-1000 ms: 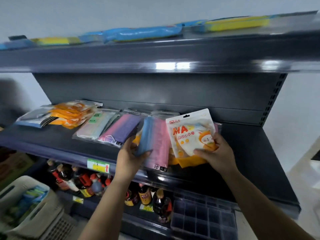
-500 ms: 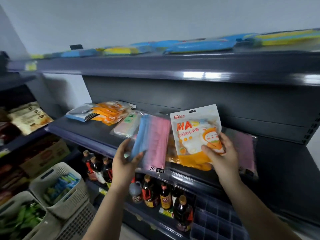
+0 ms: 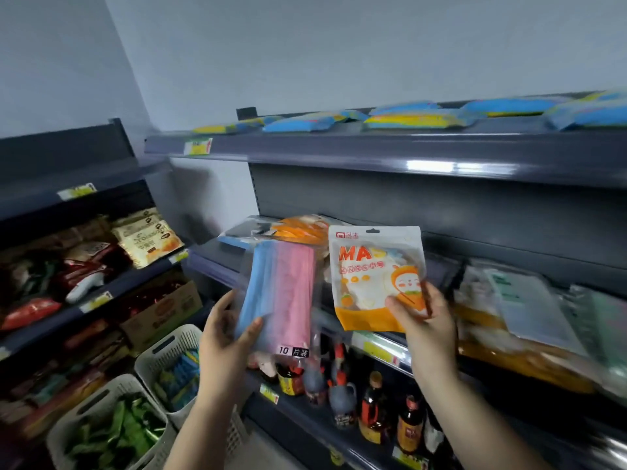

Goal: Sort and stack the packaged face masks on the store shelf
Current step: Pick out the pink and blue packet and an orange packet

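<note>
Gripping the slick blue-pink pack (image 3: 276,295), the left hand (image 3: 222,337) is risking slippage; at 3 o'clock, the right hand (image 3: 425,320) is pinching the orange pouch (image 3: 369,266).

The dark grey shelf (image 3: 441,262) carried flat mask packets: an orange stack (image 3: 298,227) at its left end and a blurred heap of clear and orange packets (image 3: 515,320) toward its right.

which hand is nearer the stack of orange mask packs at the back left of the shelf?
Left. The left hand, gripping the blue-pink pack, sits below the orange stack, slightly left of it. The right hand, gripping the white-orange pouch, is farther off to the stack's right.
</note>
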Available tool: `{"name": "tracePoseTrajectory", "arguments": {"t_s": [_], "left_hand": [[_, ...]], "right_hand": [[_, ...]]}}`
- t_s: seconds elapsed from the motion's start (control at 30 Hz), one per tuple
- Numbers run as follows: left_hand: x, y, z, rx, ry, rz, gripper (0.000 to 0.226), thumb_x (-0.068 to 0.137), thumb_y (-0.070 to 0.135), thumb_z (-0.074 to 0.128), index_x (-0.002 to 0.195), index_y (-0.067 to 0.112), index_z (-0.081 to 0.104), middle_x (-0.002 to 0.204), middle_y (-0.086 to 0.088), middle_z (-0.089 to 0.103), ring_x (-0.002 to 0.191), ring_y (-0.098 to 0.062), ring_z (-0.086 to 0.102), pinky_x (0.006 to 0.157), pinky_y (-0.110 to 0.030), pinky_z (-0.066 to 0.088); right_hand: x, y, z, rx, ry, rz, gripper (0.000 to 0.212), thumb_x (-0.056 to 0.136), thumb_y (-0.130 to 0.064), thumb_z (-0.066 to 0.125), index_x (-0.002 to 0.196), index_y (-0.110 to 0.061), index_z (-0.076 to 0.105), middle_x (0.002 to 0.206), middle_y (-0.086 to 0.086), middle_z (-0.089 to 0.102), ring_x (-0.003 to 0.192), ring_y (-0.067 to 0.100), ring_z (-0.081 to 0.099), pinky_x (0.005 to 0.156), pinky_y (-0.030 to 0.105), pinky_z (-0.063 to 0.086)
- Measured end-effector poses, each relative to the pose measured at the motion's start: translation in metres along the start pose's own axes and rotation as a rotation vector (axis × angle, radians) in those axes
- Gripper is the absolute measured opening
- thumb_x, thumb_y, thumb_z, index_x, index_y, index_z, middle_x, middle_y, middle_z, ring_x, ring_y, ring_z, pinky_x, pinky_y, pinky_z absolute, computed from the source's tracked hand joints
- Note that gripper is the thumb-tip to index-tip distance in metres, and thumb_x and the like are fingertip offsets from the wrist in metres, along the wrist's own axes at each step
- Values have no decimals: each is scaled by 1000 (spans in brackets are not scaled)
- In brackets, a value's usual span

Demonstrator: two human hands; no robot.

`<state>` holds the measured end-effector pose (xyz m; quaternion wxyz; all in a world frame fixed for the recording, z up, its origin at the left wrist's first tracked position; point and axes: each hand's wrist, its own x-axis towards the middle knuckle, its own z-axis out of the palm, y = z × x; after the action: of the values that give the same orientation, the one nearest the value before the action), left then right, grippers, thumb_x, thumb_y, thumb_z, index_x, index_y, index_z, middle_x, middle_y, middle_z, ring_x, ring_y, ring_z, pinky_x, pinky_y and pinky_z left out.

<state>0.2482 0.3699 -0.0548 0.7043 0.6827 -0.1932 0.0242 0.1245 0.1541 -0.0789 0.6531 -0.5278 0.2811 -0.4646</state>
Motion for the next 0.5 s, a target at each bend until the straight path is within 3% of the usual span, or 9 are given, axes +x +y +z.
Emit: {"name": "tracePoseTrajectory", "arguments": {"t_s": [0.13, 0.27, 0.43, 0.5], "left_hand": [[33, -11, -42, 19, 12, 6, 54, 79, 3, 70, 129, 12, 52, 89, 12, 53, 74, -5, 57, 59, -6, 48], [66, -23, -75, 27, -17, 1, 52, 79, 1, 70, 127, 9, 53, 93, 6, 57, 67, 15, 57, 56, -2, 45], [100, -44, -99, -5, -35, -31, 56, 79, 3, 70, 132, 13, 51, 108, -9, 60, 82, -6, 58, 61, -5, 49], [113, -51, -101, -12, -46, -33, 56, 79, 5, 71, 131, 14, 52, 109, -11, 61, 82, -6, 60, 59, -6, 50]], "right_hand": [[-9, 12, 52, 33, -1, -2, 56, 72, -9, 78, 123, -12, 55, 114, 6, 67, 103, 22, 64, 87, 36, 52], [-13, 24, 98, 65, 17, -1, 61, 73, -9, 77, 127, -11, 52, 117, 7, 66, 104, 21, 64, 85, 32, 51], [-8, 36, 138, 80, 78, -9, 59, 74, -4, 75, 127, -8, 51, 113, 5, 66, 94, 14, 64, 79, 23, 49], [0, 39, 152, 82, 105, -7, 58, 74, -3, 75, 126, -8, 51, 107, 3, 66, 90, 12, 63, 80, 25, 49]]}}
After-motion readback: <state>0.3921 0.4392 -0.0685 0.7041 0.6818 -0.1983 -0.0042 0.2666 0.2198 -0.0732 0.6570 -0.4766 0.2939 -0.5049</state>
